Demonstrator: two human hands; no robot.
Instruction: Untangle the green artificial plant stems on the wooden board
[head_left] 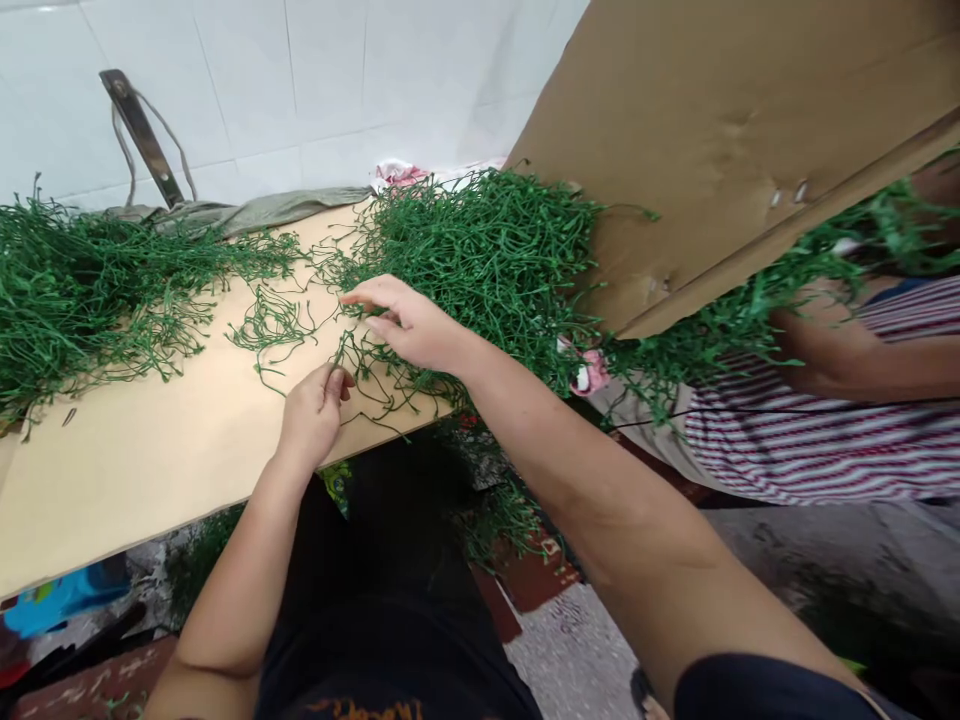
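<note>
My left hand [311, 415] is over the board's front part, its fingers curled and pressed together around thin green stems, whose ends poke out above the fingertips. To its upper right, my right hand [412, 320] hovers with thumb and forefinger apart and nothing visibly gripped. Loose green stems [375, 375] with small bud-like tips lie beneath and between both hands. Behind the right hand rises a large heap of green stems [487, 250], partly covered by my forearm. A small loose cluster [270, 320] rests left of the hands on the tan board [187, 430].
Another big green pile [60, 290] covers the board's left end. A large cardboard sheet [720, 150] leans in from the right. Beyond it sits another person in a striped garment [810, 430], near more greenery. White tiled wall [247, 80] stands behind; a blue object [67, 600] is below.
</note>
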